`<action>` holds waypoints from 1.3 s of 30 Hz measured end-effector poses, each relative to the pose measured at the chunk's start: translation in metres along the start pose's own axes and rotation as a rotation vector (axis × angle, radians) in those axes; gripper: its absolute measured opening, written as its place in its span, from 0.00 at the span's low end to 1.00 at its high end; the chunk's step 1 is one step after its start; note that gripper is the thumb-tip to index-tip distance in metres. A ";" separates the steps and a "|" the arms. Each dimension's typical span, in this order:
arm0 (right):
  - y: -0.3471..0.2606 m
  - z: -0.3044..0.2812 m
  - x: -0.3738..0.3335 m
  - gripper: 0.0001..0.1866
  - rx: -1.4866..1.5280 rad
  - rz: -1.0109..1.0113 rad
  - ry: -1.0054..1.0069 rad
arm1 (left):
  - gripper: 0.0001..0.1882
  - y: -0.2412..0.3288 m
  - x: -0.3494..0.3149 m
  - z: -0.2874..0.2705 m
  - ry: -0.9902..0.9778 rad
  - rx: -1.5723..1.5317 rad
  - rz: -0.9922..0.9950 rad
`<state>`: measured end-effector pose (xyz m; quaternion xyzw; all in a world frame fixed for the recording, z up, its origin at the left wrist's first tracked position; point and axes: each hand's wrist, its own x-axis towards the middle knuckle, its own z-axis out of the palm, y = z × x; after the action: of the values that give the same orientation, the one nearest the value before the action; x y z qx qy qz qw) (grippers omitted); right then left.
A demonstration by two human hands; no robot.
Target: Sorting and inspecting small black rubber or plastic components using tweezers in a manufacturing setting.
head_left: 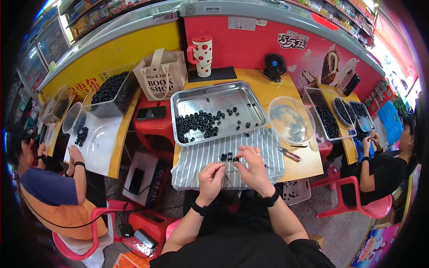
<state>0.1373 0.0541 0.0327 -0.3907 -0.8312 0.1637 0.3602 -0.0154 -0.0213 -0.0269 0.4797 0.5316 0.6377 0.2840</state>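
Note:
My left hand (211, 181) is over the near side of the grey striped cloth (192, 161), thumb and forefinger pinched together; a thin dark sliver shows beside the fingertips, but what they hold is too small to name. Several small black ring-like parts (229, 157) lie on the cloth just beyond. To their right, my right hand (254, 169) has its fingers curved and apart, thumb and forefinger tips close to the rightmost part. Past both hands, a metal tray (237, 96) holds many similar black parts, mostly heaped at its left.
Right of the tray stands a clear round tub (291, 118) with small bits inside; a utility knife (290, 154) lies nearer. Behind are a red-dotted tumbler (204, 56), a canvas bag (161, 76) and a small black fan (274, 67). Co-workers (58, 187) sit at tables on both sides.

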 end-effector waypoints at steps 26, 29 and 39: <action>0.047 -0.049 -0.034 0.04 0.009 0.116 0.065 | 0.11 -0.007 -0.005 -0.004 -0.126 -1.021 -0.485; 0.035 -0.032 -0.031 0.05 -0.043 0.077 -0.019 | 0.12 -0.005 -0.005 -0.005 -0.122 -0.988 -0.511; 0.026 -0.005 -0.031 0.08 -0.265 0.080 -0.080 | 0.11 -0.011 -0.008 -0.004 -0.179 -0.998 -0.457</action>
<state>0.1684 0.0473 0.0076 -0.4607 -0.8430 0.0820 0.2654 -0.0177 -0.0267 -0.0396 0.2119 0.2293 0.6910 0.6519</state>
